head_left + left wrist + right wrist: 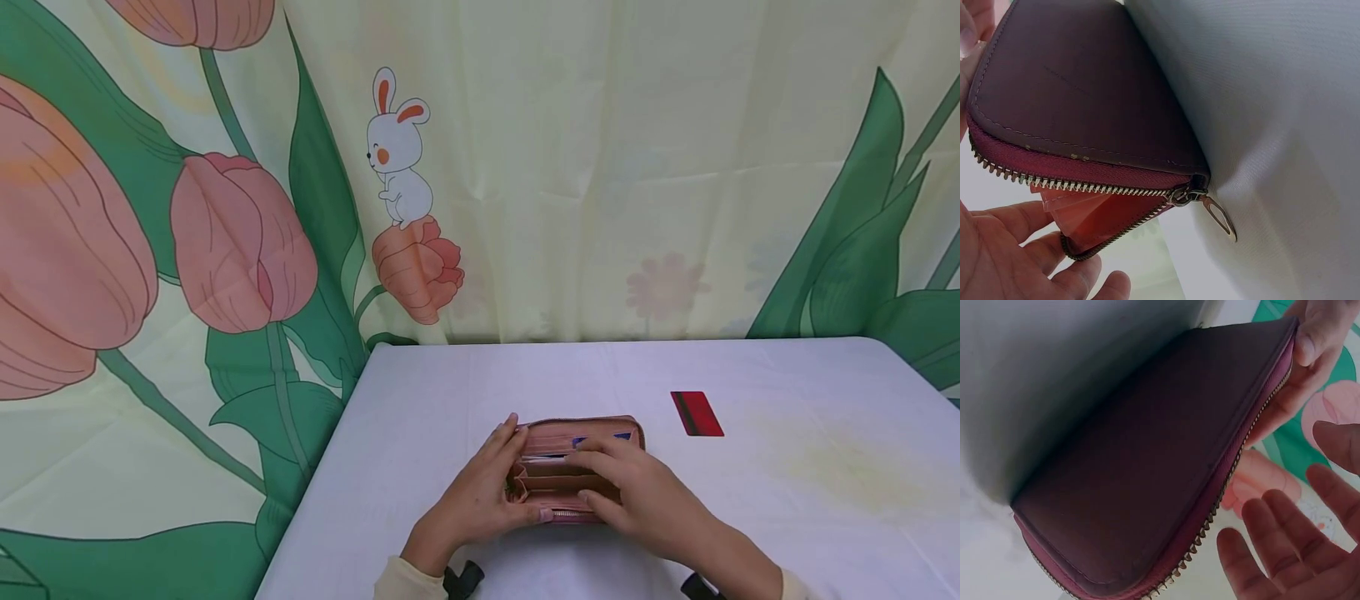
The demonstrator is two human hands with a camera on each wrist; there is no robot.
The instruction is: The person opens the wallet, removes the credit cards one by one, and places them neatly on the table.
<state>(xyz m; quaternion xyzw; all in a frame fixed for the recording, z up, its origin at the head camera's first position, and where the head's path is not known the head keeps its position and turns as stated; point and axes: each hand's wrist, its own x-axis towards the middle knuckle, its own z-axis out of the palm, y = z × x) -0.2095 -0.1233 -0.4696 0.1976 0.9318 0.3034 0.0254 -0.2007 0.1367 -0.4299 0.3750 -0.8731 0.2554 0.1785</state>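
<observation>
The wallet point(558, 482) stood on the table point(450, 400) with its mouth upward and unzipped, its inner dividers exposed. At the wallet's left end, the left hand point(483, 496) gripped the covers – thumb on the near one, fingers at the far one. Over the wallet's right half hung the right hand point(645, 492), its thumb and fingers spread apart and holding nothing; whether a fingertip touched the lining could not be told. Blue edges point(622, 436) showed in the wallet's far side, partly hidden by the right fingers. The left wrist view showed metal zip teeth point(1079, 186) along the wallet's rim and a zip pull point(1219, 219) low at its end, near the cloth. To the right of the wallet and slightly beyond it, well apart, lay a red card point(703, 414) with a dark stripe. Behind the wallet and table hung a curtain point(555, 167) – printed with tulips point(243, 246) and a rabbit point(405, 158).
</observation>
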